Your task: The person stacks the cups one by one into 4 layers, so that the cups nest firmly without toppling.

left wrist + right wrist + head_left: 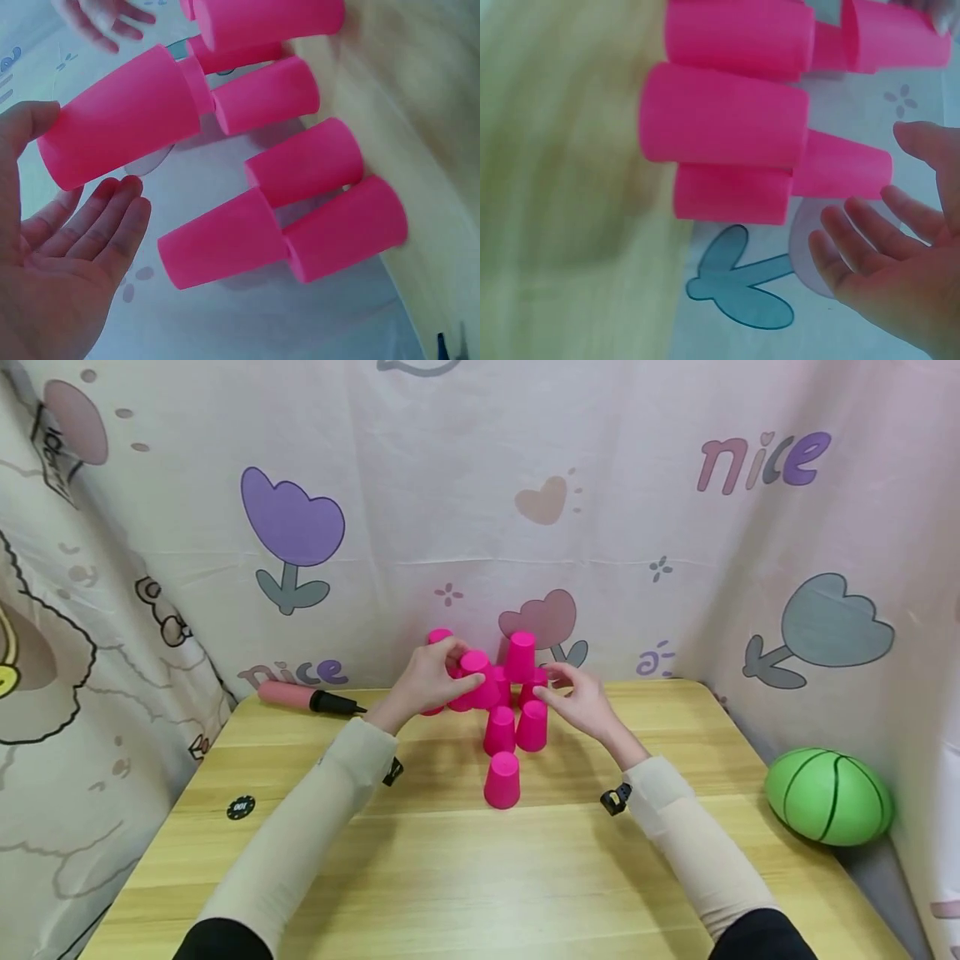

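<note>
Several pink plastic cups stand upside down on the wooden table [465, 877], some stacked on others. My left hand [431, 678] pinches one pink cup [120, 120] near its narrow base, thumb on one side; the held cup overlaps a cup behind it in the left wrist view. Just right of the cups, my right hand [581, 702] has its fingers spread, with nothing in its grasp. Its fingertips are close to an upper cup [844, 165] resting on lower ones. Nearest the camera stands a single cup [502, 781].
A pink hand pump [288, 695] with a black nozzle lies at the back left. A black chip [241, 807] marked 100 lies on the left side of the table. At the right edge is a green ball [829, 797]. A patterned curtain [435, 468] hangs behind.
</note>
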The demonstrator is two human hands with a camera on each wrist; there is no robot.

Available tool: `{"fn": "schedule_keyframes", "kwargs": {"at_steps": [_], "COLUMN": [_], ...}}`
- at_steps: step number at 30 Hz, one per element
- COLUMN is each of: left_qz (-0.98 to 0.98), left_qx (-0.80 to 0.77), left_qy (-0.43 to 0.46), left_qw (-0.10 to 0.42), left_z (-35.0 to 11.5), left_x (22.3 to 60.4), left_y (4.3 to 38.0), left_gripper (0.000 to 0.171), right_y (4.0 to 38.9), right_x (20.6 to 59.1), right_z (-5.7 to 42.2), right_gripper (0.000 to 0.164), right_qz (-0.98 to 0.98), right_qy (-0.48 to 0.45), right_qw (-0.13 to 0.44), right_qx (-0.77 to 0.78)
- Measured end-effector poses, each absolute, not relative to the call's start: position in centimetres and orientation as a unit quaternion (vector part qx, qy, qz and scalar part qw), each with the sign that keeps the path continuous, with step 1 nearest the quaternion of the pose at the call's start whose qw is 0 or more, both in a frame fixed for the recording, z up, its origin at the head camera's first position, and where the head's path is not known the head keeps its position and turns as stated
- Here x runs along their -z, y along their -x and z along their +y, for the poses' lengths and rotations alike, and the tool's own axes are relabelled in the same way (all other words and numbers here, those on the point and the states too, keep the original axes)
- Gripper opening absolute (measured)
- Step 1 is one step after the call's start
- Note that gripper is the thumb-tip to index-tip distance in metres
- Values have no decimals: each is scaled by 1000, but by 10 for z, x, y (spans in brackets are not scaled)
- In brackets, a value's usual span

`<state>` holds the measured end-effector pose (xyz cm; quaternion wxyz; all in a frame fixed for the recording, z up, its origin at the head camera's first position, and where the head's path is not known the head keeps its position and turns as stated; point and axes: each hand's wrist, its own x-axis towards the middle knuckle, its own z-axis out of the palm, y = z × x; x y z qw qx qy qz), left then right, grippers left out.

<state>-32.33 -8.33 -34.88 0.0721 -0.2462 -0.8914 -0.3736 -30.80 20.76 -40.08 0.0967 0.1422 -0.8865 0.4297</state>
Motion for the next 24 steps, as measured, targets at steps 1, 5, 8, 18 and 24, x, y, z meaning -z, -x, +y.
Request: {"fn": "schedule_keyframes", "kwargs": {"at_steps": [1,5,8,18,24], "left_qz": [-893,-902,-909,-922,-936], "left_qx": [369,349,336,322,274], "left_qy": [246,240,229,196,195], "left_qw": [77,88,87,82,101], "left_z": [-83,-81,-81,-80,-73], "left_x": [347,342,339,338,341], "left_y": [325,333,339,356,367], "left_gripper": [46,49,53,55,56], "right_y": [306,301,298,294,293], "right_x": [404,419,429,447,450], "right_z": [207,205,204,202,200], "right_gripper": [53,56,56,49,51], "right_qz": [-886,-886,-887,-891,-886], "right_qy": [-144,-152,-159,-139,-136], "right_qw": [92,77,73,55,60], "right_qx": [-430,-431,-427,-428,-440]}}
